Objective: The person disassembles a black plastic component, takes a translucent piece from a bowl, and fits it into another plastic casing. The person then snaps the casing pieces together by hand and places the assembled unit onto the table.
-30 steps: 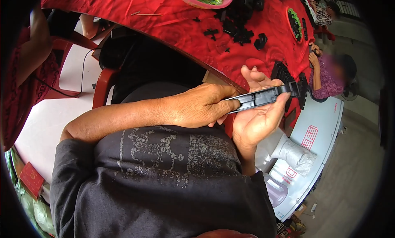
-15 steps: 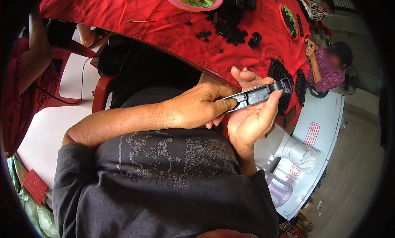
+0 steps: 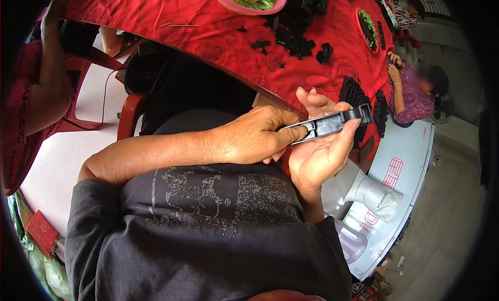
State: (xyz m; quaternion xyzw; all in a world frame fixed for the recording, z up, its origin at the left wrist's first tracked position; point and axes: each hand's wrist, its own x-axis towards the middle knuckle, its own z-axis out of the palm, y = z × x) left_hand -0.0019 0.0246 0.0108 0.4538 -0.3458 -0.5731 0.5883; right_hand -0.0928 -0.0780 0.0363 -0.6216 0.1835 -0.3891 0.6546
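A long, narrow black plastic piece point(image 3: 328, 125) with a hollow channel and a hooked end is held between my hands above my lap. My left hand point(image 3: 254, 137) closes on its near end, the thumb pressed into the channel. My right hand point(image 3: 325, 150) supports the piece from beneath, with the thumb against its side near the hooked end and other fingers behind it. A row of similar black pieces point(image 3: 353, 100) lies on the table just beyond my right hand. The piece's underside is hidden.
The red-covered table point(image 3: 218, 46) holds loose black parts point(image 3: 299, 46), a pink basket point(image 3: 249, 8) of yellow-green pieces and a dish point(image 3: 368, 29) of green and black parts. One co-worker point(image 3: 418, 93) sits at right, another point(image 3: 47, 87) at left. A white packet point(image 3: 377, 197) lies at right.
My hands and the black plastic piece have shifted slightly right in view, with my grip much the same. The left co-worker's forearm has moved up toward the table edge.
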